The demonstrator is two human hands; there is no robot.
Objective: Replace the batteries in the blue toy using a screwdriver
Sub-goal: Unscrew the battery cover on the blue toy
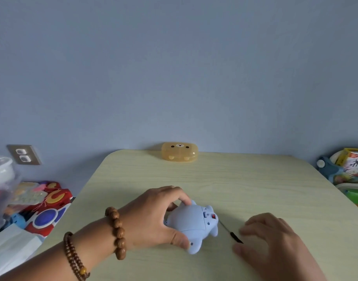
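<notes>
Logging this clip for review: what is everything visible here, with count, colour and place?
blue toy: one, light blue, near middle of the table
screwdriver: one, black handle, on the table right of the toy
bear-face case: one, translucent yellow, table's far edge
table: one, pale wood grain
wall socket: one, grey, left wall
toy pile: several, red and blue, left of the table
boxes: several, mixed colours, right of the table
bead bracelets: two, brown, left arm
left hand: grips the toy
right hand: fingers relaxed, beside the screwdriver's handle
</notes>
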